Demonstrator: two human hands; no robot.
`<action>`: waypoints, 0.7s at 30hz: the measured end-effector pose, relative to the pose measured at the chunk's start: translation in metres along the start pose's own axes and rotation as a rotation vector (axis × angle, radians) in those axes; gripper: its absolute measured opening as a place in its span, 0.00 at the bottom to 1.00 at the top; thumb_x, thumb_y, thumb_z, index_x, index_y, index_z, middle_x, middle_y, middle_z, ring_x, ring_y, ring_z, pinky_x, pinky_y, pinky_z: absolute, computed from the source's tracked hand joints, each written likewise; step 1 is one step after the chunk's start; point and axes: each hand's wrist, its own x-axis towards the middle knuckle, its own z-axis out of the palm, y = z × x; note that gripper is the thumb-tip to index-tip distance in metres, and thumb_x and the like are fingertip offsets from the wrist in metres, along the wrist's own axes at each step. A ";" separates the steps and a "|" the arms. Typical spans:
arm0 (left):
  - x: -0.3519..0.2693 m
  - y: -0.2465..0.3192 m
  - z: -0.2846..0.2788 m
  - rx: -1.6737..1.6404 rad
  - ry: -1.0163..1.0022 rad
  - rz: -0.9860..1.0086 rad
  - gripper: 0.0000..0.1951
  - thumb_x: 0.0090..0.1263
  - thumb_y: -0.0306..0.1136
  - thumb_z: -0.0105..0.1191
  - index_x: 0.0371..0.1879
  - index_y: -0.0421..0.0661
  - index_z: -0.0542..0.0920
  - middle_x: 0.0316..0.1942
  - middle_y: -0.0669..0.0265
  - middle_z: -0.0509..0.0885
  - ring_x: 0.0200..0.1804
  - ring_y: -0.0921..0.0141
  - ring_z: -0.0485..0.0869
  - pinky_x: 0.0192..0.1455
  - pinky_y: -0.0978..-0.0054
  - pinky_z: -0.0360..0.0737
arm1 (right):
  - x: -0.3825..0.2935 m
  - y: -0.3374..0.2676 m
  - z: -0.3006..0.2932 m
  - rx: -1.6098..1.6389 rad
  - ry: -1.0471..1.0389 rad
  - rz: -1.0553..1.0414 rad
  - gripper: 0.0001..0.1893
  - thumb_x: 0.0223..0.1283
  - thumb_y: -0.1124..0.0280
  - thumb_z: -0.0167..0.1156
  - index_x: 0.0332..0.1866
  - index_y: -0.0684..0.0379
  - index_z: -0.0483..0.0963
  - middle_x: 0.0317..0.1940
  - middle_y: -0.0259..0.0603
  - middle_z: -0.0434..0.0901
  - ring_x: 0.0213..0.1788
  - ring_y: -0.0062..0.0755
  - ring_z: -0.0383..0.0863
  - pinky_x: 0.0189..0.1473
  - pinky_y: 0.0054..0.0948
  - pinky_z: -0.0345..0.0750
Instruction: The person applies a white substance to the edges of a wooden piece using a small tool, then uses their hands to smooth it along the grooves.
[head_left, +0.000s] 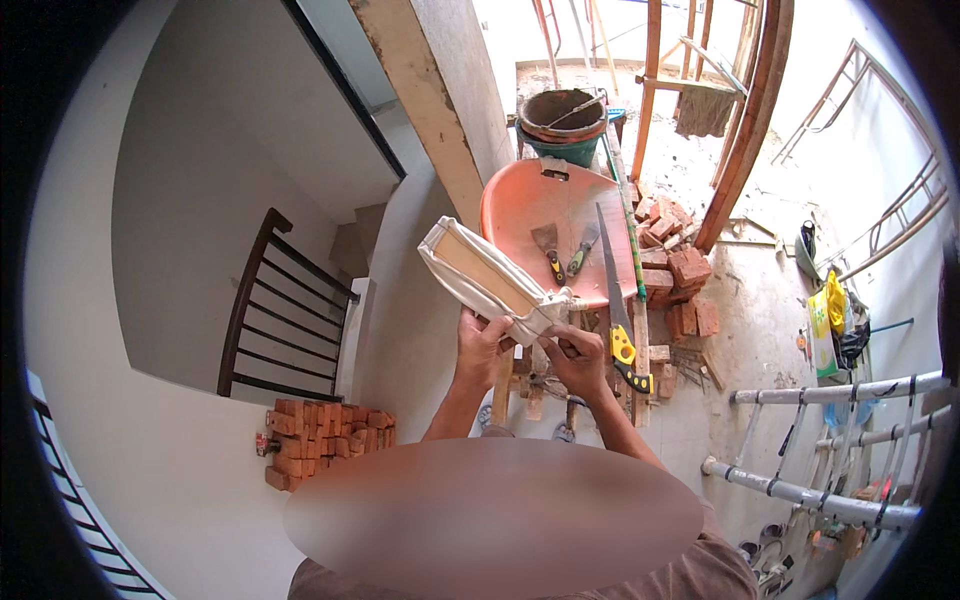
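A long piece of tan board (480, 270), edged with white cloth (454, 289), slants up and left in front of me. My left hand (482, 341) grips its cloth-covered side from below, thumb on top. At the near end, the fingers of my right hand (577, 356) pinch the folded white material. Just beyond lies an orange plastic chair seat (517, 195). It carries a wide-blade scraper (551, 251) and a narrower putty knife (583, 249). A handsaw (620, 319) with a yellow and black handle rests along the seat's right side.
Stacked buckets (562, 124) stand behind the seat. Bricks (679, 281) are piled to the right, with another brick stack (330, 435) at lower left. Timber posts (742, 135) rise at upper right. An aluminium ladder (825, 487) lies at right, and a stair railing (289, 315) is at left.
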 end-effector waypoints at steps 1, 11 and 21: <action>0.000 -0.001 0.002 -0.010 0.021 0.031 0.28 0.63 0.19 0.51 0.62 0.46 0.59 0.52 0.59 0.76 0.49 0.66 0.83 0.46 0.66 0.87 | 0.000 0.001 0.001 0.010 0.002 0.027 0.05 0.55 0.79 0.65 0.36 0.65 0.79 0.16 0.30 0.65 0.19 0.12 0.59 0.20 0.20 0.59; 0.009 -0.010 -0.003 0.029 0.029 0.107 0.27 0.65 0.22 0.55 0.62 0.45 0.60 0.52 0.59 0.76 0.51 0.68 0.81 0.50 0.67 0.85 | 0.003 0.002 0.004 0.017 -0.011 0.010 0.06 0.53 0.80 0.66 0.37 0.65 0.79 0.16 0.32 0.69 0.19 0.13 0.60 0.20 0.20 0.60; 0.000 -0.007 0.002 0.041 -0.078 -0.011 0.34 0.65 0.22 0.57 0.67 0.50 0.54 0.56 0.60 0.72 0.55 0.68 0.78 0.52 0.68 0.84 | 0.000 0.006 0.001 -0.061 -0.050 0.051 0.06 0.55 0.79 0.65 0.38 0.65 0.80 0.19 0.35 0.76 0.21 0.11 0.66 0.22 0.18 0.65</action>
